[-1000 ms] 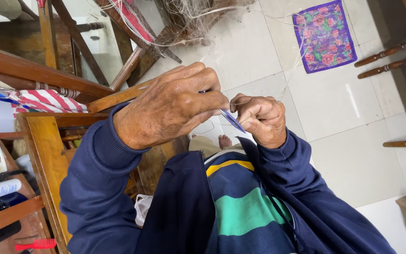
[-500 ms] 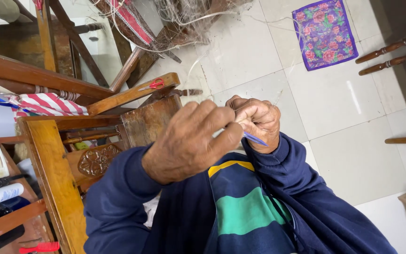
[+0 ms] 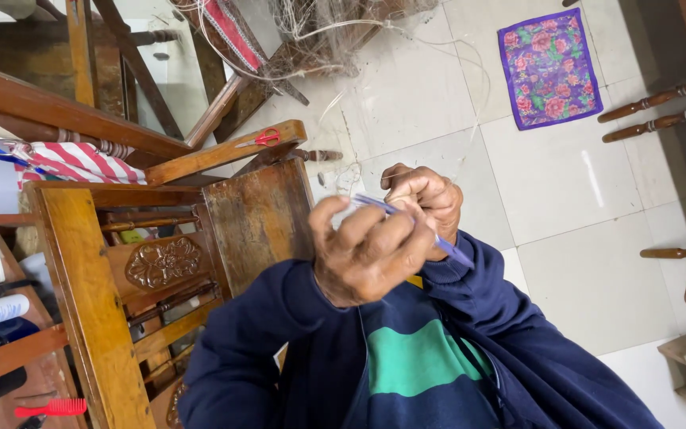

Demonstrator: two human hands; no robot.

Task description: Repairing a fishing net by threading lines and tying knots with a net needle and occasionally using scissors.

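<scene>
Left hand (image 3: 367, 250) and right hand (image 3: 426, 199) together, fingers curled

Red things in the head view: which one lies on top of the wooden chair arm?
The small red-handled scissors, lying on the slanted wooden arm. The red comb sits low at the bottom left.
</scene>
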